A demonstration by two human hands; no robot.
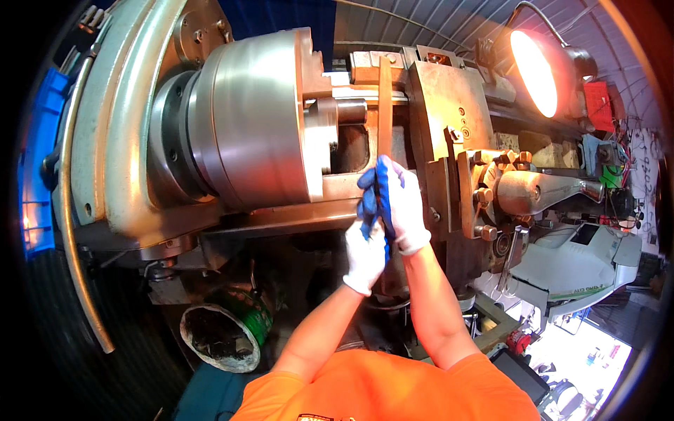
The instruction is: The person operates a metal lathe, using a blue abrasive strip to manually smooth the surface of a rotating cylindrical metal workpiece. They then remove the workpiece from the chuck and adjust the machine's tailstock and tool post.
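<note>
Wrench handle (pixel 385 105), a long flat orange-lit bar, stands nearly upright in front of the lathe, its top end up by the tool post (pixel 439 98) and its lower end buried in my 2 gloved hands. My right hand (pixel 404 203) is wrapped shut around the bar, fingers curled over from the right, forearm rising steeply from the lower edge. My left hand (pixel 366 249) is clamped on the same bar just below, touching the right, wrist bent upward; the white gloves have blue palms. How the bar's top engages the machine I cannot make out, and the part below my hands is hidden. The big steel chuck (pixel 253 119) sits to the left of the bar, with a short workpiece (pixel 344 111) jutting from its face. A lit lamp (pixel 537 70) glares at upper right. Low on the left, a green can (pixel 235 330) of dark debris; any label on it is too blurred to tell.
</note>
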